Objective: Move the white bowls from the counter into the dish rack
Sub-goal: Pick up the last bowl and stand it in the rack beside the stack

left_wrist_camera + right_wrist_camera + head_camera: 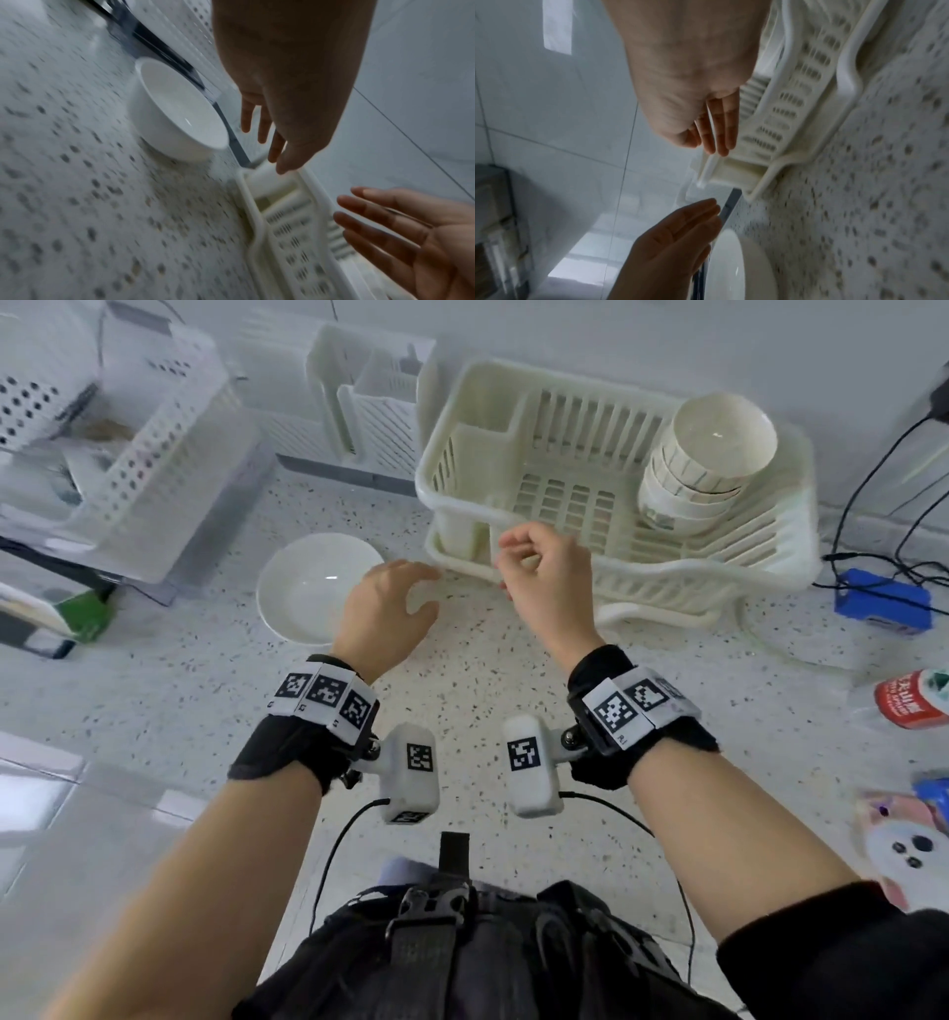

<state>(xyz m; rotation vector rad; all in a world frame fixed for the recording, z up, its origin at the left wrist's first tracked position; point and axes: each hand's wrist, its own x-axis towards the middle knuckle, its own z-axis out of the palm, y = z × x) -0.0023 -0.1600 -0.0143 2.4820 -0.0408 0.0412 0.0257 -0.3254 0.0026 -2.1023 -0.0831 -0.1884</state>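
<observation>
One white bowl stands upright on the speckled counter, left of the cream dish rack. A stack of white bowls leans on its side in the rack's back right. My left hand hovers just right of the lone bowl, fingers relaxed, holding nothing. My right hand hangs above the rack's front left corner, fingers loosely bent and empty.
White perforated baskets and a cutlery holder stand at the back left. Cables and a blue box lie right of the rack. A red-labelled bottle and a packet sit at the right edge.
</observation>
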